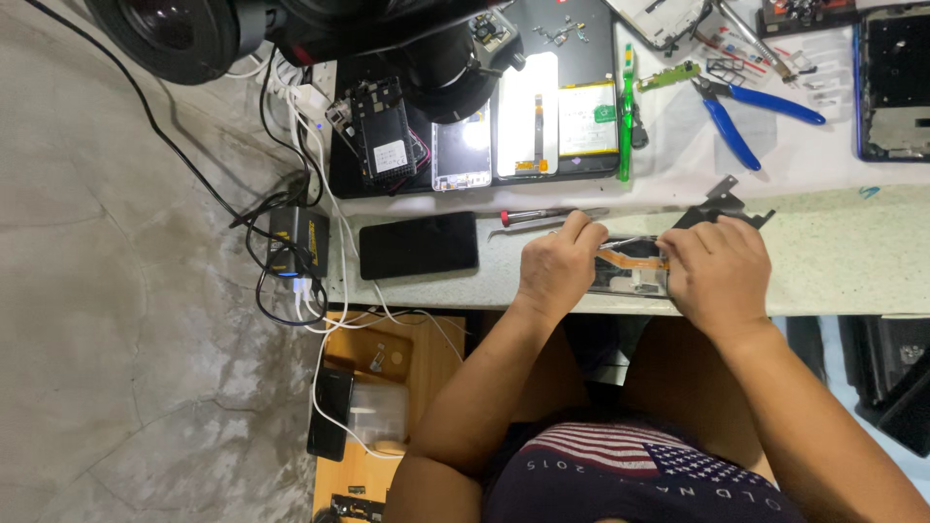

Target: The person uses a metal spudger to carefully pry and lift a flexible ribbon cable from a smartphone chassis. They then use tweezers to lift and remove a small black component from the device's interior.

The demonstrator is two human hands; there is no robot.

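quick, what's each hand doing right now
Left hand: closed, pinching tweezers over the opened phone.
Right hand: curled, pressing on the opened phone's right end.

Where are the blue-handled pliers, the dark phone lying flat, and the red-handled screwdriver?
blue-handled pliers (746, 108): head view, on a blue handle.
dark phone (418, 245): head view, middle of its screen.
red-handled screwdriver (528, 217): head view, on its shaft near the red grip.

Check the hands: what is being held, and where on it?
Both hands hold an opened phone at the bench edge: left hand at its left end, right hand over its right end.
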